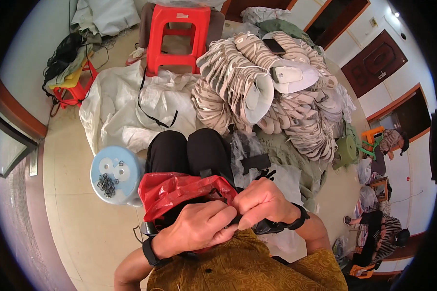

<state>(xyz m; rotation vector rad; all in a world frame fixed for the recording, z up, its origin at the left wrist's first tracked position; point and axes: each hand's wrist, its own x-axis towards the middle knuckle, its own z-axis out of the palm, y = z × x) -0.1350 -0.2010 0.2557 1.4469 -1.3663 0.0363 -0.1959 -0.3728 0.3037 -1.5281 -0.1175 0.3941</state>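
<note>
Close together above my lap, my left hand [199,227] and my right hand [264,203] are both closed, with their fingertips pinched toward each other. Something small and dark seems to be between them, mostly hidden by the fingers. A red plastic bag [172,191] lies across my lap, just beyond the left hand. To the left, a light-blue round stool [98,165] carries a loose heap of small dark buckle-like pieces [107,185]. Beyond the right hand lie a dark flat piece [256,163] and clear plastic wrap [243,145].
Bundled beige-and-white shoe uppers [228,82] form a large pile ahead, with a dark phone [274,46] on top. A red stool [182,17] stands behind a white sheet [116,106] with a black strap [153,119]. Two people [386,237] sit far right.
</note>
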